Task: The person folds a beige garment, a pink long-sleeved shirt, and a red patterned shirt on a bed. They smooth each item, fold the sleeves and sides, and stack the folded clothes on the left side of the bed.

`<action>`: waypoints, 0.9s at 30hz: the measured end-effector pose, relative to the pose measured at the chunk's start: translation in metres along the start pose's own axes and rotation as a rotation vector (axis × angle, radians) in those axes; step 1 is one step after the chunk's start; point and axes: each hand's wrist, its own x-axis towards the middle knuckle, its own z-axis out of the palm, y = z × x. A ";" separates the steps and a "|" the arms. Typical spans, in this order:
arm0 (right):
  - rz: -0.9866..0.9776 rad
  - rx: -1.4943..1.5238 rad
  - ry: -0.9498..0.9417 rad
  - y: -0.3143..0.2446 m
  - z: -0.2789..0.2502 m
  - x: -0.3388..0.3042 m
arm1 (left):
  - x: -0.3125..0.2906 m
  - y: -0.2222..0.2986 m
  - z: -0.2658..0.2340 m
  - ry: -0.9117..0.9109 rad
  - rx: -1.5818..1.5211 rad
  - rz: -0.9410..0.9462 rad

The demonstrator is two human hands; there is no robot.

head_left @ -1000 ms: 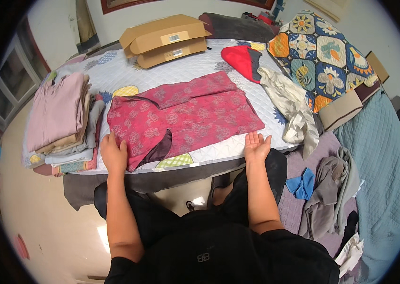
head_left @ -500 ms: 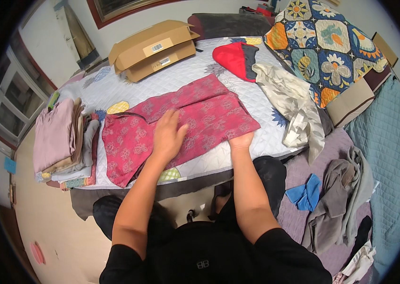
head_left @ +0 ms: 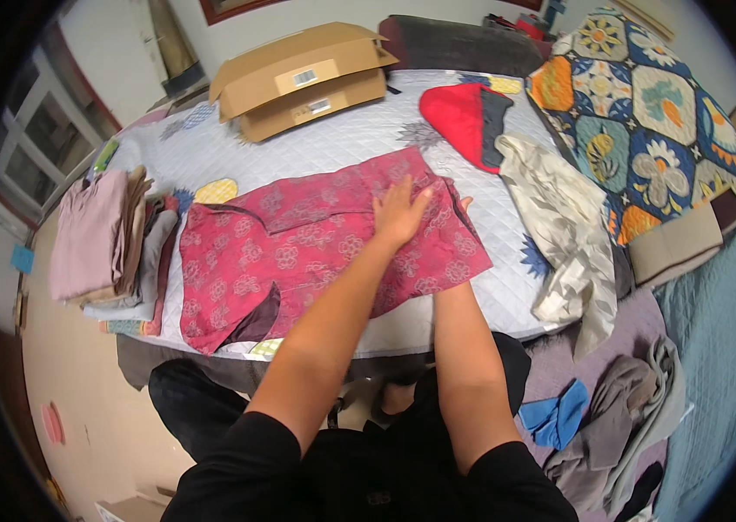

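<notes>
A pinkish-red garment (head_left: 298, 248) with a pale flower pattern lies spread on the quilted bed cover; whether it is a dress or a top I cannot tell. My left hand (head_left: 401, 213) rests flat on its right part, fingers spread. Beneath the same end goes my right hand (head_left: 466, 204), mostly hidden by the cloth. Only its fingertips show, stretched out past the garment's right edge. Near the lower left the garment's edge gapes, showing a dark inner side.
Folded clothes (head_left: 90, 235) are stacked at the left. A cardboard box (head_left: 298, 83) stands at the back. To the right lie a red-and-grey cloth piece (head_left: 455, 117), a crumpled white patterned cloth (head_left: 559, 226), a blue cloth (head_left: 557, 416) and grey clothes (head_left: 612, 418).
My left hand has slid right across the garment. The right hand has gone from the front edge to under the cloth, its fingertips coming out at the right edge. The view has shifted slightly.
</notes>
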 end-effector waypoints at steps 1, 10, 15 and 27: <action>0.002 -0.171 0.124 0.020 0.021 0.003 | -0.003 -0.009 -0.002 0.042 -0.152 -0.056; -0.136 -2.006 -0.281 0.095 0.077 -0.003 | -0.064 -0.031 -0.085 0.104 -1.919 -0.139; -0.059 -2.240 -0.434 0.152 0.107 -0.026 | -0.077 -0.157 -0.101 0.220 -1.751 -0.068; -0.122 -2.583 -0.448 0.175 0.083 -0.041 | -0.206 -0.151 -0.236 0.474 -0.534 -0.175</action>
